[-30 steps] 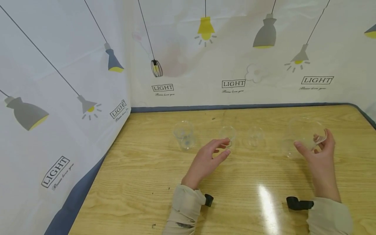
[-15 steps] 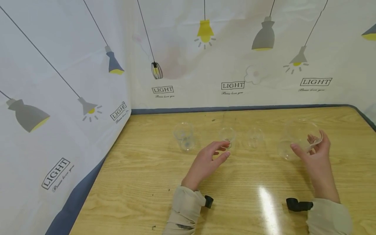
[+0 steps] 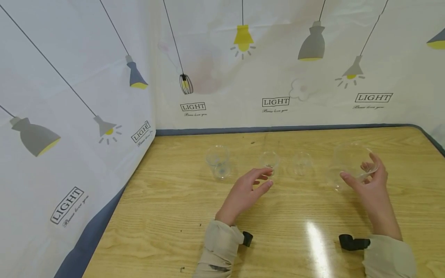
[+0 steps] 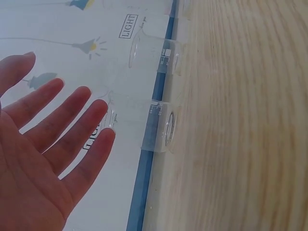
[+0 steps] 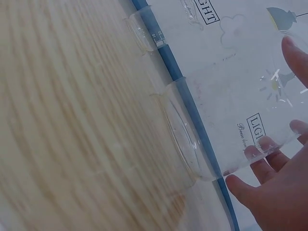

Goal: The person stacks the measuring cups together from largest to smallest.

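On the right of the head view, my right hand [image 3: 372,185] grips a large clear beaker [image 3: 342,162] by its side, thumb on the near side and fingers round the right. The right wrist view shows this wide beaker [image 5: 192,139] with its base at the table surface. My left hand [image 3: 243,189] reaches toward a small clear beaker [image 3: 269,157], its fingertips overlapping the lower part in the head view. In the left wrist view, the left hand [image 4: 53,149] has its fingers spread and holds nothing. Its fingertips lie near the rim of a beaker [image 4: 156,127] with printed scale marks.
Another small clear beaker [image 3: 302,162] stands between the hands' beakers. A taller clear beaker [image 3: 218,160] is farther left. All stand on a wood-grain table [image 3: 156,231], backed by a white sheet [image 3: 222,112] printed with lamps.
My right hand has slid the large beaker a little to the left, toward the small ones. My left hand has stayed almost still.
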The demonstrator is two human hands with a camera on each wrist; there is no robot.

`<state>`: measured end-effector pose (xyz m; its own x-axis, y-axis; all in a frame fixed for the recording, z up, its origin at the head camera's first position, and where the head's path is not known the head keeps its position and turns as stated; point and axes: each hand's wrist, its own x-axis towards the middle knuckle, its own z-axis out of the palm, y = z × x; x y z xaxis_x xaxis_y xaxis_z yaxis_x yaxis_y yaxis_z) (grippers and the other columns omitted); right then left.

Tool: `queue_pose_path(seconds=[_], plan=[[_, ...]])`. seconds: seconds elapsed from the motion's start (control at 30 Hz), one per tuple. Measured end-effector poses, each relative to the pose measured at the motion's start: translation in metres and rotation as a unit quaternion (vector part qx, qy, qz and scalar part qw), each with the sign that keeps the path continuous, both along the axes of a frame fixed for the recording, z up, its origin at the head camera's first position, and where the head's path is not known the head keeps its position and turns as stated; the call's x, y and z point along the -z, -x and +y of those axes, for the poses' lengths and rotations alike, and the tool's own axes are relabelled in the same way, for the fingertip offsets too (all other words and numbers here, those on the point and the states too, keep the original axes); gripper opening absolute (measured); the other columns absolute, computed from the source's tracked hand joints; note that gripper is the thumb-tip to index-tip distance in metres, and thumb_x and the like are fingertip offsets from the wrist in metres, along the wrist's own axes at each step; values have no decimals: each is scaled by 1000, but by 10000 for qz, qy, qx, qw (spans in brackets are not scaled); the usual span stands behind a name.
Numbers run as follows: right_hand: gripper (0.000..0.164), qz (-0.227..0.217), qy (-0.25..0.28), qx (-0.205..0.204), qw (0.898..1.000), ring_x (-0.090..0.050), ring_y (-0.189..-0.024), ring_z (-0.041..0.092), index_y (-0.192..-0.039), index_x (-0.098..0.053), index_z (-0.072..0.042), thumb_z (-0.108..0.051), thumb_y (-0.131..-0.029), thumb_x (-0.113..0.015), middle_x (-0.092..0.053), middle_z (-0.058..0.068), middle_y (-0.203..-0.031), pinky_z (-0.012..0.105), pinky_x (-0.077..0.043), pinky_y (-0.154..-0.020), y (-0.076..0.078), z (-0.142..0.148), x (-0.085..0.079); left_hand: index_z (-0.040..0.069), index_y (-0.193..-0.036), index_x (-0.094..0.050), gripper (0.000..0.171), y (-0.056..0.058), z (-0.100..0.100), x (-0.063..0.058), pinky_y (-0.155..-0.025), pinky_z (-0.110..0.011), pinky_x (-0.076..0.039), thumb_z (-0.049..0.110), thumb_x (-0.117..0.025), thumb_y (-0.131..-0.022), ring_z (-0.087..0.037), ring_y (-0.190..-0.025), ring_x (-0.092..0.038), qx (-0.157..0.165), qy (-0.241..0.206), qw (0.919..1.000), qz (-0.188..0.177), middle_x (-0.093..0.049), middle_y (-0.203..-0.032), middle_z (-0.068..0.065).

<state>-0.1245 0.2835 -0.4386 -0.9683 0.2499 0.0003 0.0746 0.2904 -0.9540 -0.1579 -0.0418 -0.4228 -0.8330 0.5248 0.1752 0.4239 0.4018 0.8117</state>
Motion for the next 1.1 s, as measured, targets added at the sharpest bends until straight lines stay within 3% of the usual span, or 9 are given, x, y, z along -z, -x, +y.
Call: queue_pose_path(seconds=[0.2,0.37,0.57,0.67,0.8,1.0,1.03,1.1], plan=[[83,129,30,-264,9996,-7,-134,24,-139,8,-35,-25,-88,-57,1,10,-147,52,-6,-104,0,2,3,32,-129,-43,44,-1,0,-1,-91,-34,-40,49,-43,-89,-10,-108,-49,-1,-16,10000,-51,-50,-122,10],[81,258,328,-735,9964,-5,-134,17,-139,8,-32,-15,-89,-54,4,4,-148,35,-11,-107,1,2,4,34,-129,-42,44,-2,0,-1,-91,-34,-40,50,-43,-88,-11,-109,-49,-43,7,9999,-101,-49,-123,13],[83,206,-184,-945,9951,-12,-134,16,-139,9,-34,-15,-89,-55,-11,5,-147,16,-20,-100,1,1,5,35,-129,-41,44,-2,0,0,-90,-35,-41,51,-43,-88,-12,-109,-49,-37,24,9999,-92,-48,-123,13],[86,253,-155,-1160,9928,-13,-133,18,-139,10,-36,-13,-88,-56,-12,7,-147,29,-18,-105,2,1,5,34,-129,-41,44,-1,0,2,-90,-34,-41,50,-42,-88,-11,-109,-49,-24,20,10000,-84,-49,-123,13],[89,255,-61,-1419,9895,-12,-134,23,-140,10,-36,-13,-87,-58,-11,11,-147,61,-7,-98,4,0,5,34,-130,-41,44,-1,0,2,-89,-34,-41,50,-42,-88,-12,-109,-49,-33,19,9999,-126,-49,-123,13],[89,202,-117,-1627,9864,-14,-133,21,-140,8,-37,-11,-87,-59,-13,13,-146,63,-10,-96,4,-6,3,34,-131,-39,48,-1,0,2,-90,-36,-41,50,-47,-87,-13,-111,-48,73,-42,9995,-314,-47,-125,12],[89,185,-177,-1657,9858,-16,-132,21,-140,7,-38,-11,-87,-59,-14,13,-145,59,-13,-98,3,-7,3,34,-132,-38,49,0,0,3,-90,-36,-40,50,-48,-87,-12,-111,-48,127,-44,9993,-358,-47,-125,12],[88,229,-323,-1726,9842,-19,-130,21,-140,5,-37,-10,-86,-59,-17,15,-144,41,-22,-103,3,-9,2,33,-133,-37,52,0,1,4,-90,-35,-40,51,-50,-85,-11,-111,-47,254,-22,9987,-436,-46,-126,12]])
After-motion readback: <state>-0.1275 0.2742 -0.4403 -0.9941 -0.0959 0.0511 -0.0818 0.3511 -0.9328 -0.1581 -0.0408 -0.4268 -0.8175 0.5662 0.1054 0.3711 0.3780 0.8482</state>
